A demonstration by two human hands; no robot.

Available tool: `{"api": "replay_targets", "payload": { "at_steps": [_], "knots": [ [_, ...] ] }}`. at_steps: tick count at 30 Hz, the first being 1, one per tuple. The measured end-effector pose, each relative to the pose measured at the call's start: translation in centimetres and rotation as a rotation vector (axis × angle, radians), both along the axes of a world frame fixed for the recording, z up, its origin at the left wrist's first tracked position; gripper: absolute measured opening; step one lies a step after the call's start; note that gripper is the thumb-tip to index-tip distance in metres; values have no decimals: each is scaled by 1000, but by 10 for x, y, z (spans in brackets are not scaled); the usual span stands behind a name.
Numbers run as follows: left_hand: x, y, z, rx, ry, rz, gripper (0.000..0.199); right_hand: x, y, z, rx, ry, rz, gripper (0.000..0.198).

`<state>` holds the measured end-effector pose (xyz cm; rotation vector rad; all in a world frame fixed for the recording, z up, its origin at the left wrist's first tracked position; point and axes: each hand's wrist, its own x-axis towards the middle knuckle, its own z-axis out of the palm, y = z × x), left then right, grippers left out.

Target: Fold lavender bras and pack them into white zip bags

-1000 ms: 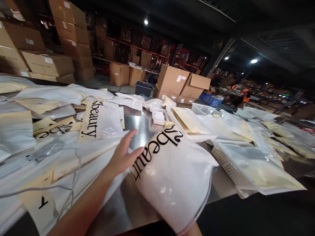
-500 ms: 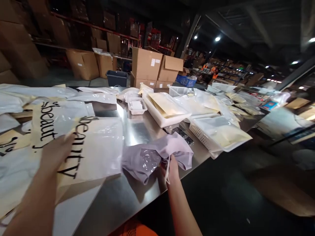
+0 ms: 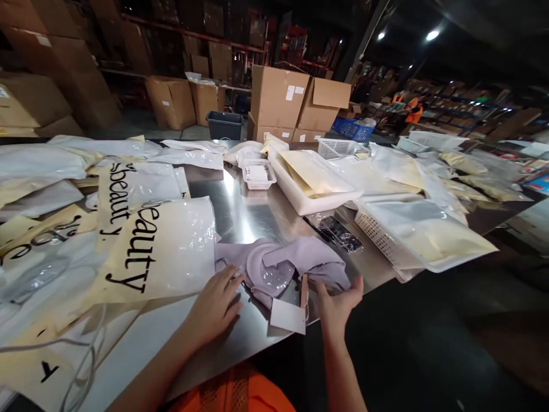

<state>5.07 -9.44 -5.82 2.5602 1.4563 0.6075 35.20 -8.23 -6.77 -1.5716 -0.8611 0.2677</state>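
A lilac bra (image 3: 315,254) with clear plastic over its rounded cup lies on the steel table in front of me. A white hang tag (image 3: 288,316) and a narrow brown tag hang from it on a string. My left hand (image 3: 218,300) rests at the bra's left end, fingers stretched out and apart. At the right end, my right hand (image 3: 338,303) touches the fabric with thumb and fingers spread; some fingertips are hidden. Left of the bra lie a plastic mailer bag (image 3: 180,252) printed "beauty" and several more such bags.
Beyond the bra are a small white basket (image 3: 259,175), a white tray (image 3: 295,194) with bags, and a perforated basket (image 3: 381,240). A black packet (image 3: 338,232) lies between them. Cardboard boxes (image 3: 278,97) and a dark bin (image 3: 225,125) stand past the table. A cable (image 3: 92,349) crosses the lower left.
My left hand has left the printed mailer bag and moved right to the bra. My right hand has loosened from its strap and shifted right; the bra is flatter, with its tags now showing.
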Motion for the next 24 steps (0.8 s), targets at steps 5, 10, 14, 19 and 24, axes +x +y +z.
{"api": "replay_targets", "payload": {
  "at_steps": [5,10,14,19,24],
  "knots": [
    [20,5,-17,-148,101,67,65,14,2,27,-133,-631,370,65],
    [12,5,-2,-224,123,244,68,5,25,39,-270,-349,678,39],
    [-20,2,4,-215,213,431,61,18,34,39,-204,-47,626,16],
    [-52,3,22,-197,212,556,53,60,43,40,-103,404,417,30],
    [-7,17,48,-104,74,436,47,85,37,34,-121,943,278,30]
  ]
}}
